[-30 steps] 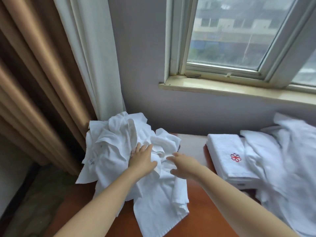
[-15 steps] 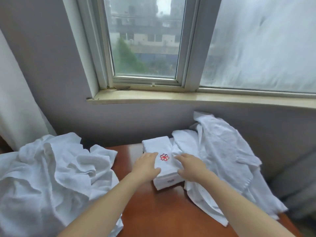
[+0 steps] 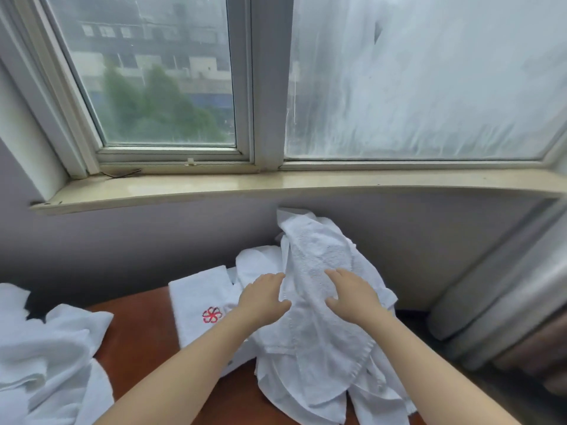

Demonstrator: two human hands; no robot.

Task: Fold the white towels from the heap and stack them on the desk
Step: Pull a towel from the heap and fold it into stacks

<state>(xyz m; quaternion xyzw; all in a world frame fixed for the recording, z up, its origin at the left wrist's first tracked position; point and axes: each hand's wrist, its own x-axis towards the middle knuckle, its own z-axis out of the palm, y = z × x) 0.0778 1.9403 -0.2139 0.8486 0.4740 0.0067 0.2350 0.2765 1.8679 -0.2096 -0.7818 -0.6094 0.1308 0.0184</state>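
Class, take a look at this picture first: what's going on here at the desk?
A person is working through white towels on a desk. The left grip and right grip lie flat, fingers relaxed, on a crumpled towel that leans against the wall. A folded towel with a red emblem lies just left of it. A heap sits at the far left.

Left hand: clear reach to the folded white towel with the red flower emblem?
Probably yes. Left hand rests on the crumpled white towel right beside the folded white towel; nothing lies between.
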